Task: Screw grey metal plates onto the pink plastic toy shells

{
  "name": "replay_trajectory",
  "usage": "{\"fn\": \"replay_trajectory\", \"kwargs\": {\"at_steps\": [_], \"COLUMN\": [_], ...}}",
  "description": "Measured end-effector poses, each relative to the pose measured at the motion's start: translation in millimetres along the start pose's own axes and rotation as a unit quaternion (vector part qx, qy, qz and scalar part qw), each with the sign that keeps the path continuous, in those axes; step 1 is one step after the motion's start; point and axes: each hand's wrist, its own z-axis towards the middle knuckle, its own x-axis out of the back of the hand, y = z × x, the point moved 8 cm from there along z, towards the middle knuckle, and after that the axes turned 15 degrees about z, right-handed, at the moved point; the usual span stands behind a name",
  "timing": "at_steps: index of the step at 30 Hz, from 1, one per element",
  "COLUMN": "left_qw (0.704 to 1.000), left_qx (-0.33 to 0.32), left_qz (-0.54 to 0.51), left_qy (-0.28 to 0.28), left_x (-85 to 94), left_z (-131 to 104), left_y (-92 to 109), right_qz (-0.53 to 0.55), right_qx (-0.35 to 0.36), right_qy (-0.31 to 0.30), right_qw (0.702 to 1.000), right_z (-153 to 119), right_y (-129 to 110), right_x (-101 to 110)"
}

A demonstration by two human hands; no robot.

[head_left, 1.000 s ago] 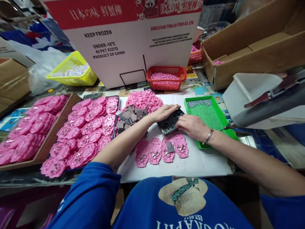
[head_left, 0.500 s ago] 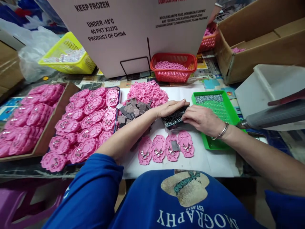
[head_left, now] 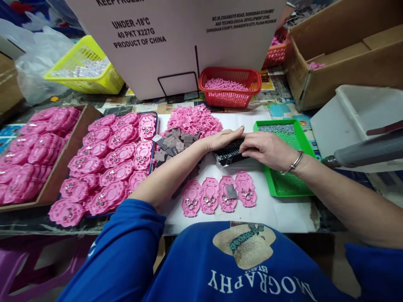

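Because the black tray [head_left: 228,157] is placed at the centre of the frame, it can be reached by both hands. Along its upper side the left hand [head_left: 224,140] is laid with straight fingers, probably for steadying; whether it is gripped cannot be told. At its right edge the fingers of the right hand [head_left: 263,148] are curled narrowly, but what is pinched is hidden. Just below, four pink plates [head_left: 209,196] are set in a row, seemingly for easy access.
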Motion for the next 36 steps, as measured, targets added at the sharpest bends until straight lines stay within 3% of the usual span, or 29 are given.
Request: {"fn": "replay_trajectory", "kwargs": {"at_steps": [9, 17, 22, 28, 30, 34, 36], "left_qw": [0.999, 0.999, 0.998, 0.994, 0.994, 0.993, 0.991], "left_qx": [0.031, 0.025, 0.029, 0.027, 0.027, 0.021, 0.028], "left_qz": [0.025, -0.034, -0.058, -0.092, -0.1, -0.103, -0.112], "left_qy": [0.014, 0.022, 0.027, 0.044, 0.045, 0.052, 0.061], "left_x": [0.2, 5.8, 6.1, 6.1, 6.3, 8.4, 9.6], "left_z": [3.7, 19.7, 23.1, 23.9, 23.8, 22.8, 22.1], "left_y": [-4.2, -5.0, -6.1, -7.8, -8.3, -7.2, -7.3], "right_qz": [-0.039, -0.081, -0.07, -0.033, -0.011, 0.015, 0.025], "right_qx": [-0.014, -0.074, -0.057, -0.006, -0.009, -0.055, -0.069], "right_qy": [0.001, -0.047, -0.067, -0.126, -0.106, -0.007, -0.02], "right_qw": [0.999, 0.993, 0.994, 0.992, 0.994, 0.998, 0.997], "right_z": [-18.6, -15.3, -10.2, 12.3, 20.7, 31.8, 35.4], "right_y": [4.8, 25.4, 22.9, 7.6, 9.1, 16.9, 15.0], "right_x": [-24.1, -47.1, -49.9, -69.3, -69.5, -53.3, -54.2]}}
